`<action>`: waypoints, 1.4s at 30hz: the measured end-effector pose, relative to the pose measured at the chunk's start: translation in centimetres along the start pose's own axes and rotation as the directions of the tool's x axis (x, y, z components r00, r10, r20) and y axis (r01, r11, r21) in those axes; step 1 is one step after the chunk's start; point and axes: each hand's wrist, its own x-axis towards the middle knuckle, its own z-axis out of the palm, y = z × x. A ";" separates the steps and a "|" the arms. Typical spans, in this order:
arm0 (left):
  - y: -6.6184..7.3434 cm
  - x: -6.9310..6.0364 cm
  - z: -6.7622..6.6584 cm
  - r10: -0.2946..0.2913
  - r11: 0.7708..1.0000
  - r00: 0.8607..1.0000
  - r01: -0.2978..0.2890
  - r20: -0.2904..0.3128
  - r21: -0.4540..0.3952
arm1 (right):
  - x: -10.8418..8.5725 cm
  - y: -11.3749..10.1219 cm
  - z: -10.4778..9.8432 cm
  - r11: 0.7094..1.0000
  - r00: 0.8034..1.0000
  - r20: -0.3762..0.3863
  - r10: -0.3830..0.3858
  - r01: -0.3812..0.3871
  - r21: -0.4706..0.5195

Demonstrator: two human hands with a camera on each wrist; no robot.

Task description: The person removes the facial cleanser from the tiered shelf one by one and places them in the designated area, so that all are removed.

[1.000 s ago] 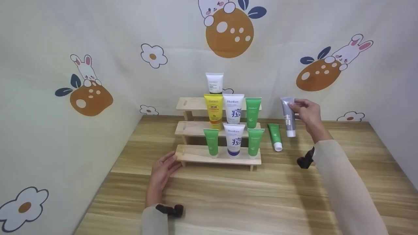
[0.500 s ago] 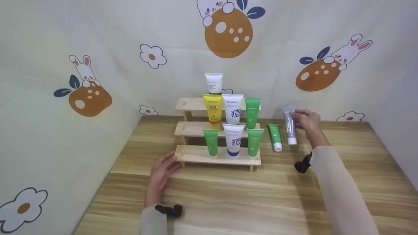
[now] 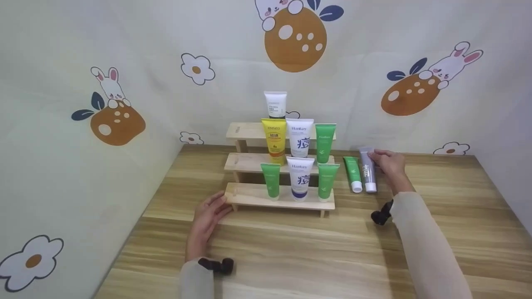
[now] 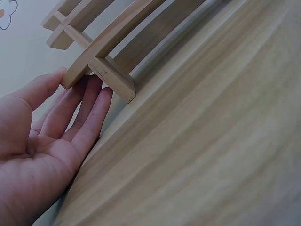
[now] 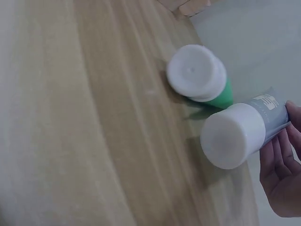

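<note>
Nearest, the left hand (image 3: 205, 218) holds the near left end of the wooden rack (image 3: 249, 195), thumb against the lowest shelf's edge and gently bent fingers beneath it. Ahead and to the right, above the striped wooden table (image 3: 286, 253), the right hand (image 3: 390, 164) pinches a grey tube (image 3: 367, 170) by its flat end, thumb and fingers closed on it. Its white cap points back toward the person; whether it touches the table I cannot tell. A large white Chinese character marks its front, too blurred to read surely. Just left of that tube lies a green tube (image 3: 353, 174) with a white cap, its lettering unreadable.

The rack stands between the hands. On its lowest shelf, rightward from the left hand, stand a small green tube (image 3: 271, 180), a white tube (image 3: 300, 177) reading "Hankey" with a big blue 痘, and another small green tube (image 3: 328, 182). Behind, on the middle shelf, come a yellow tube (image 3: 274, 141) with a red-ringed emblem, a second "Hankey" 痘 tube (image 3: 300, 137) and a green one (image 3: 325, 143), faintly lettered. Farthest from both hands, the top shelf bears a white tube (image 3: 276, 104) with small dark print, illegible.
</note>
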 end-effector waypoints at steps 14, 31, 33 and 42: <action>-0.1 0.0 0.0 0.023 1.000 1.000 -0.023 0.014 -0.010 | 0.6 0.9 0.4 0.992 0.992 0.016 0.122 -0.123 0.034; 0.1 0.0 0.1 0.003 1.000 1.000 -0.003 0.010 -0.010 | -0.6 -0.6 0.0 0.994 0.996 -0.088 0.013 -0.022 -0.105; 0.1 0.0 0.0 0.001 1.000 1.000 -0.001 0.006 -0.015 | -1.1 -1.5 0.0 0.991 0.995 -0.090 -0.045 0.033 -0.126; 0.0 0.1 0.1 0.013 1.000 1.000 -0.013 0.006 -0.017 | -3.6 -5.9 0.9 0.985 0.985 0.042 -0.169 0.169 -0.016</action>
